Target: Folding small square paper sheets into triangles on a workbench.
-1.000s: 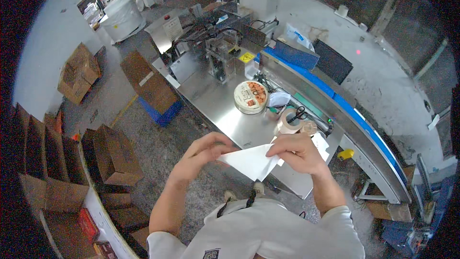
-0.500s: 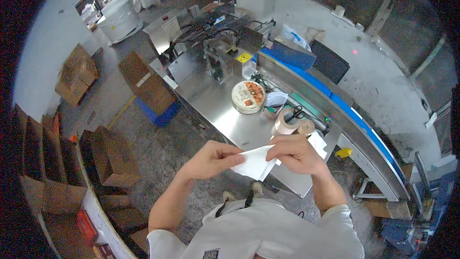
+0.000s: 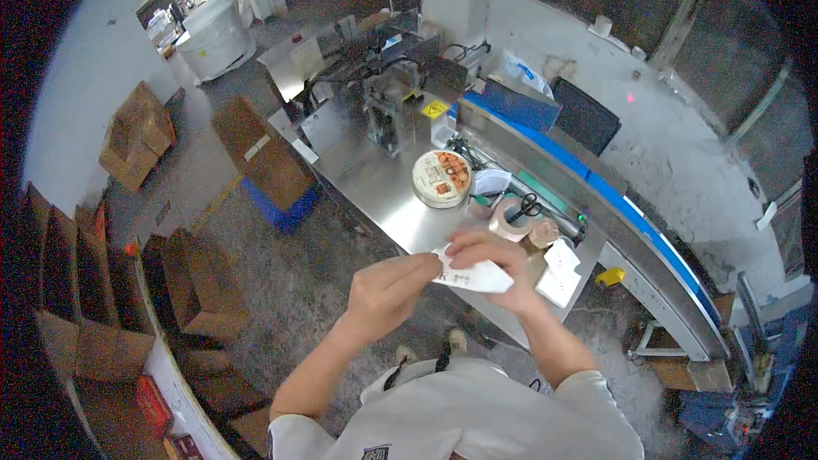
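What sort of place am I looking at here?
Probably a workshop or packing area. A metal worktable carries a machine with a yellow warning label, and open cardboard boxes stand around the floor.

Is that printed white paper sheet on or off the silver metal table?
Off the table: left hand and right hand hold the paper up.

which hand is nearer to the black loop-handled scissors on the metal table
Right. The right hand is on the person's side of the black loop-handled scissors, slightly left of them; the left hand is farther off, well to their left.
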The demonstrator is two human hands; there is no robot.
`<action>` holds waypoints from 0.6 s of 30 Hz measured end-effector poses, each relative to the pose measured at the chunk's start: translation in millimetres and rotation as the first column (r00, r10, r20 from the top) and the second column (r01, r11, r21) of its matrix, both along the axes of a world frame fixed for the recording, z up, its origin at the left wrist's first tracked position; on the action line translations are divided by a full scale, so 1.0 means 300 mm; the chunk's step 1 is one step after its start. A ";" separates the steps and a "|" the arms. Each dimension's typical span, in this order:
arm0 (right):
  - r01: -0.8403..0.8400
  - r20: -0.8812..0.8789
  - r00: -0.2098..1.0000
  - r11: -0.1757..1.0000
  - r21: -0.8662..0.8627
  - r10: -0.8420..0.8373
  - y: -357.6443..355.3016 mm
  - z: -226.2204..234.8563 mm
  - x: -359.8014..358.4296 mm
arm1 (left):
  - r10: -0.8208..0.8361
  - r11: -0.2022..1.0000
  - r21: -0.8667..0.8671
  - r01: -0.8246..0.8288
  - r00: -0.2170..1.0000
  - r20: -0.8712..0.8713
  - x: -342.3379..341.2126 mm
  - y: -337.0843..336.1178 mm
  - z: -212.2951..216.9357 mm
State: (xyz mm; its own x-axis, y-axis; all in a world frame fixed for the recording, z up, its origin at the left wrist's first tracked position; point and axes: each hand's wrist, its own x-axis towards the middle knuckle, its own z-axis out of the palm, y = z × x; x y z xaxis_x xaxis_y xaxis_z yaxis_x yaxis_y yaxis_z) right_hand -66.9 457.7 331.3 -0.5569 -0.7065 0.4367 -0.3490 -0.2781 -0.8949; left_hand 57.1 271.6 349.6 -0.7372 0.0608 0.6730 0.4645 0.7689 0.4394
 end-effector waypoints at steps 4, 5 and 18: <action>0.041 -0.284 0.956 0.994 -0.099 -0.068 0.003 0.015 0.004 | 0.099 0.994 -0.034 -0.105 0.985 -0.140 0.003 0.005 0.005; 0.038 -0.292 0.955 0.996 -0.079 -0.059 0.006 0.022 0.006 | 0.101 0.994 -0.032 -0.106 0.985 -0.138 0.005 0.008 0.019; 0.019 -0.104 0.993 0.833 0.553 0.047 0.030 0.058 0.023 | -0.054 0.755 0.610 -0.241 0.904 0.424 0.049 0.057 -0.051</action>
